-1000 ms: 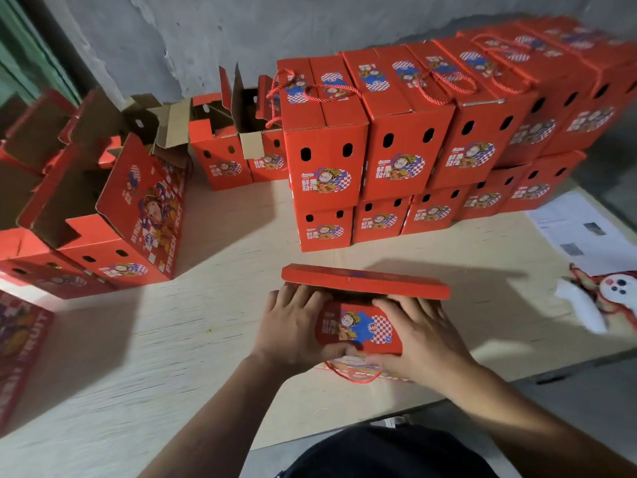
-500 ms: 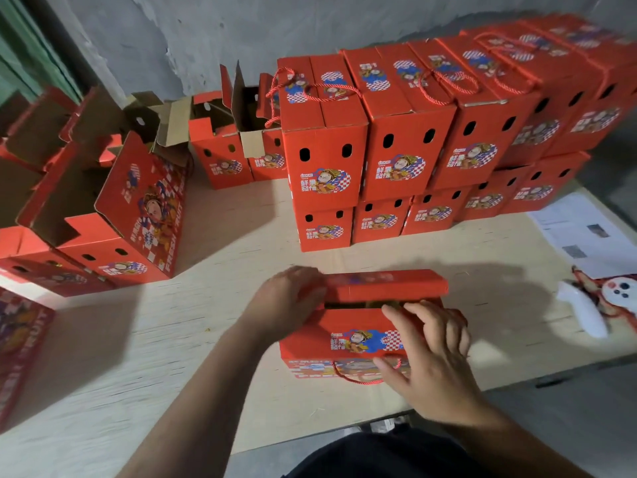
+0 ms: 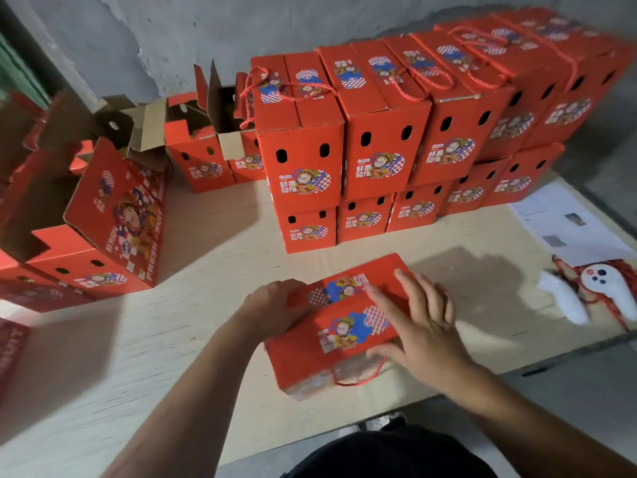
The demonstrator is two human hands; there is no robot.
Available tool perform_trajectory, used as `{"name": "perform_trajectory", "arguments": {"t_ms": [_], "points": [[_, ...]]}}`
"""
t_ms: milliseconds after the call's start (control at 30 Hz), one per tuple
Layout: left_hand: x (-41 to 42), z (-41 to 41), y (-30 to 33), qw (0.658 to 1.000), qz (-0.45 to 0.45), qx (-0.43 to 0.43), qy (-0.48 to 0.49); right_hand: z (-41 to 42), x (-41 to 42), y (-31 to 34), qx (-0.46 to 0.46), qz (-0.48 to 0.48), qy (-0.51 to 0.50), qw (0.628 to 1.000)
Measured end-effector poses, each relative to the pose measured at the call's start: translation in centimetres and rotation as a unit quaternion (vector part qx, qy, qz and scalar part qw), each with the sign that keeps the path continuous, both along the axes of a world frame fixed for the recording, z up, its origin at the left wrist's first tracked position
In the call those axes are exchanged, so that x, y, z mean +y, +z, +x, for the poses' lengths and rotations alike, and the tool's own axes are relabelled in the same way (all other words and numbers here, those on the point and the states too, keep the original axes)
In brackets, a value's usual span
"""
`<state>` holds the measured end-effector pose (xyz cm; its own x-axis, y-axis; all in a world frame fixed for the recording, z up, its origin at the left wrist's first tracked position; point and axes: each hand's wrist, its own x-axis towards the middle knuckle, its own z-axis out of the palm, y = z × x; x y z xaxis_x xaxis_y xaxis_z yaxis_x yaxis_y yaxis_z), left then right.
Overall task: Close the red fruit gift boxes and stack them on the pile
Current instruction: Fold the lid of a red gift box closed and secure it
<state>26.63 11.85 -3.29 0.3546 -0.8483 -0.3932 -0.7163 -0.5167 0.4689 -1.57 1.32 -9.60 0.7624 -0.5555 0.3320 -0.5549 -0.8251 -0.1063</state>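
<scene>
A red fruit gift box (image 3: pixel 344 326) stands on the table's near edge, both top flaps folded down, a red cord handle hanging at its front. My left hand (image 3: pixel 272 310) grips the box's left end, fingers curled round it. My right hand (image 3: pixel 418 326) lies flat on the right part of the lid, fingers spread and straight. Behind it rises the pile of closed red boxes (image 3: pixel 396 143), two layers high, running back to the right.
Open red boxes (image 3: pixel 203 157) with raised flaps stand at the back left, and a large open box (image 3: pixel 103 229) sits at the left. Papers (image 3: pixel 565 222) and a white controller (image 3: pixel 565 298) lie at the right. The wooden table (image 3: pixel 172 339) ends just before my body.
The far flap came down over the box, and the near flap was folded on top. My right hand moved from the front face up onto the lid; my left stayed at the left end.
</scene>
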Motion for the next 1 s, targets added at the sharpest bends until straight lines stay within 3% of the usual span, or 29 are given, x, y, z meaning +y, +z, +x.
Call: {"name": "perform_trajectory", "arguments": {"t_ms": [100, 167, 233, 267, 300, 367, 400, 467, 533, 633, 867, 1000], "points": [[1.9, -2.5, 0.3, 0.996, 0.028, -0.013, 0.080, 0.3, -2.5, 0.6, -0.032, 0.008, -0.124, 0.992], [2.8, -5.7, 0.5, 0.985, 0.031, 0.144, 0.094, 0.8, -3.7, 1.8, -0.123, 0.223, -0.225, 0.940], [3.1, -9.4, 0.5, 0.953, 0.052, 0.291, 0.065, 1.7, -4.6, 3.0, -0.160, 0.416, -0.212, 0.870], [3.0, -10.5, 0.1, 0.955, 0.054, 0.290, 0.031, 1.9, -4.8, 3.6, -0.111, 0.425, -0.169, 0.882], [2.6, -11.1, -0.4, 0.968, 0.050, 0.244, -0.001, 2.1, -4.7, 4.6, -0.055, 0.425, -0.140, 0.893], [1.5, -10.3, -1.3, 0.998, -0.007, 0.054, -0.023, 2.2, -4.2, 5.5, 0.032, 0.390, -0.105, 0.914], [1.0, -9.1, -1.5, 0.997, -0.066, -0.030, -0.009, 2.3, -3.9, 5.7, 0.052, 0.372, -0.103, 0.921], [-0.2, -6.2, -1.4, 0.976, -0.187, -0.105, -0.017, 2.2, -2.9, 5.0, 0.075, 0.285, -0.115, 0.949], [-1.5, -3.4, -1.6, 0.962, -0.196, -0.143, -0.129, 1.9, -2.2, 4.1, 0.081, 0.204, -0.106, 0.970], [-3.8, -0.8, -1.6, 0.928, -0.120, -0.230, -0.269, 1.4, -2.7, 3.7, 0.090, 0.162, -0.111, 0.976], [-5.3, -2.9, -2.8, 0.929, -0.186, -0.253, -0.196, -0.7, -8.5, 5.5, 0.070, 0.249, -0.038, 0.965], [-6.1, -4.3, -2.8, 0.915, -0.191, -0.298, -0.192, -1.9, -13.3, 7.0, 0.127, 0.259, 0.023, 0.957]]}}
